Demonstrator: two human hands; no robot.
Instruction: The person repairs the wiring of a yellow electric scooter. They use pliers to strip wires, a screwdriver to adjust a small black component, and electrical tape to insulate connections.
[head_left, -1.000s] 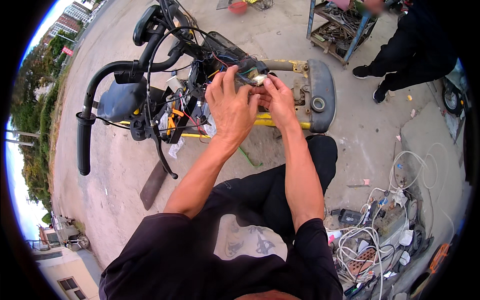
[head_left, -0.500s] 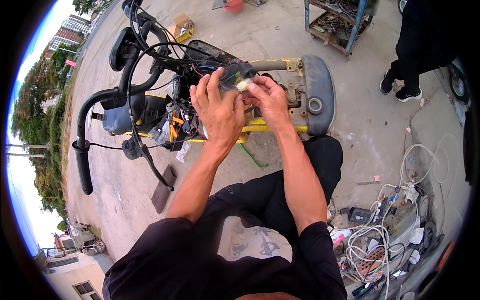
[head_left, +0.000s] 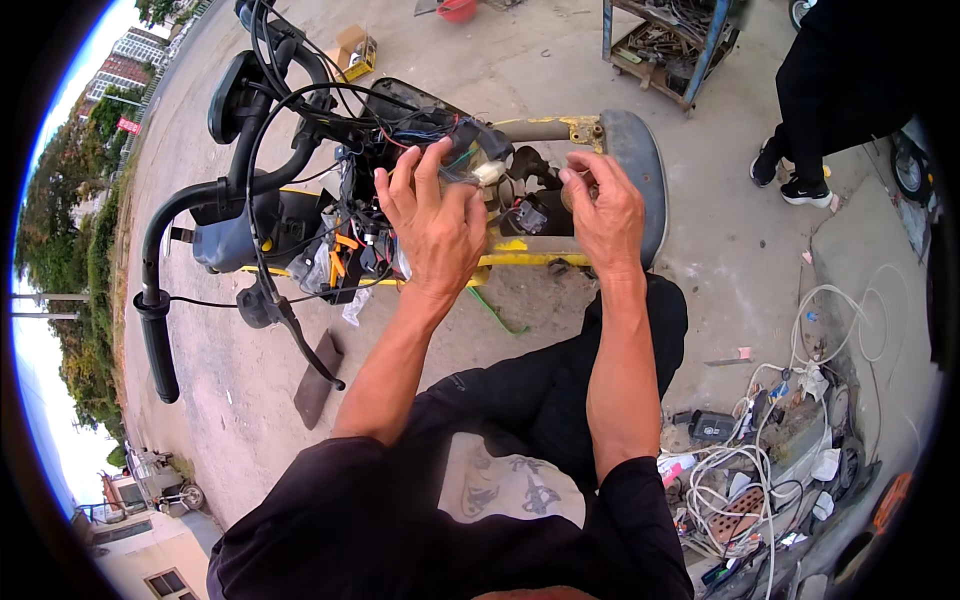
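A yellow-framed electric scooter [head_left: 530, 246] stands stripped before me, its loose wiring [head_left: 440, 134] exposed behind the handlebar. My left hand [head_left: 436, 230] is over this wiring, thumb and forefinger closed at a whitish plastic wire connector [head_left: 488, 173], its other fingers raised. Apart from the connector, my right hand [head_left: 608, 212] is above the frame near the grey rear end piece [head_left: 640, 185]. Its thumb and fingers are curled together; whatever may be between them is hidden. A small dark box-shaped part [head_left: 530, 214] sits inside the frame between my hands.
The handlebar [head_left: 180, 205] with cables juts out at left. Orange-handled tools [head_left: 341, 256] lie in the scooter's front. A metal cart [head_left: 665, 50] stands at the back, a person in black trousers [head_left: 835, 110] to its right. Tangled white hose [head_left: 760, 450] and scrap lie at lower right.
My right hand has let go of the connector and moved right, uncovering the dark box-shaped part. My left hand stays at the connector. The view has shifted slightly.
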